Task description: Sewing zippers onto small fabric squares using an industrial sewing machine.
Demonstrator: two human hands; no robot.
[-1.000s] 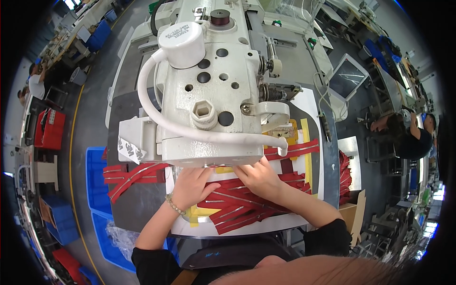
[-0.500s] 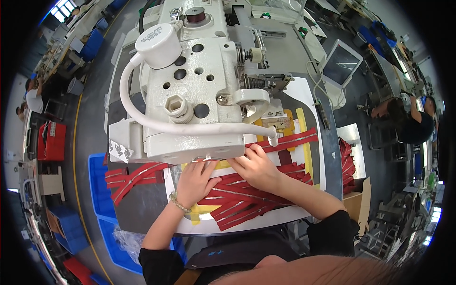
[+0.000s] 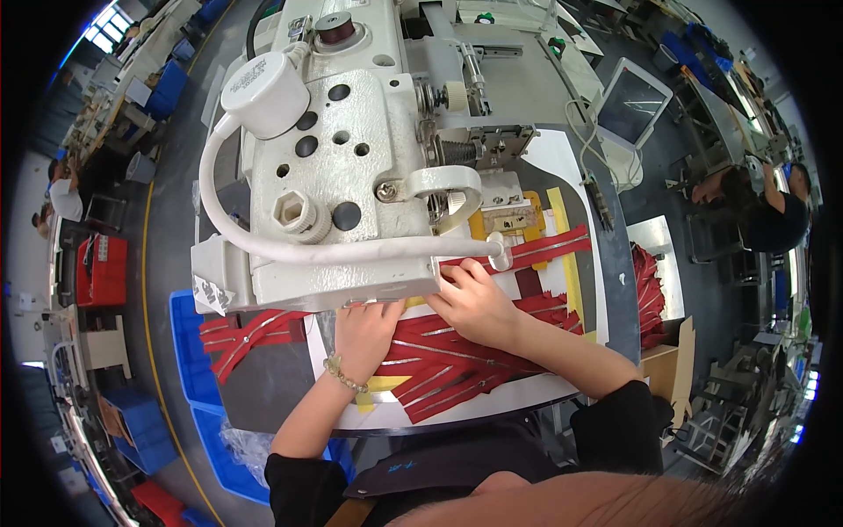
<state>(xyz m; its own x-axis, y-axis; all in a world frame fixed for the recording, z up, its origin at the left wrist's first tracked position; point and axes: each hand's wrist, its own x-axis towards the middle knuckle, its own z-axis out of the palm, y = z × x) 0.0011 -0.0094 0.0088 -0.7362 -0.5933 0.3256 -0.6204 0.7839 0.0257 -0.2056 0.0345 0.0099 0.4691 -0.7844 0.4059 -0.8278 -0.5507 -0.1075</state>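
A large white sewing machine head (image 3: 342, 176) overhangs both hands. My left hand (image 3: 364, 338) lies beneath its front edge, fingers stretched forward and flat; the fingertips are hidden by the machine. My right hand (image 3: 479, 307) is curled at the machine's lower right corner, fingers closed on the near end of a red zipper (image 3: 549, 247). That zipper runs out to the right past a yellow clamp plate (image 3: 514, 220). Several more red zippers with silvery teeth (image 3: 452, 373) lie in a crossed pile under my wrists. The sewing point is hidden.
Other red zippers (image 3: 250, 338) lie at the table's left. Blue bins (image 3: 206, 439) stand below that edge. To the right are a heap of red zippers (image 3: 647, 290), an open cardboard box (image 3: 672, 364) and a tablet-like screen (image 3: 634, 101). A co-worker (image 3: 777, 215) sits far right.
The view has shifted a little, so the machine appears farther left. My left thumb has drawn in beside the fingers. My right hand stays at the zipper by the machine's corner.
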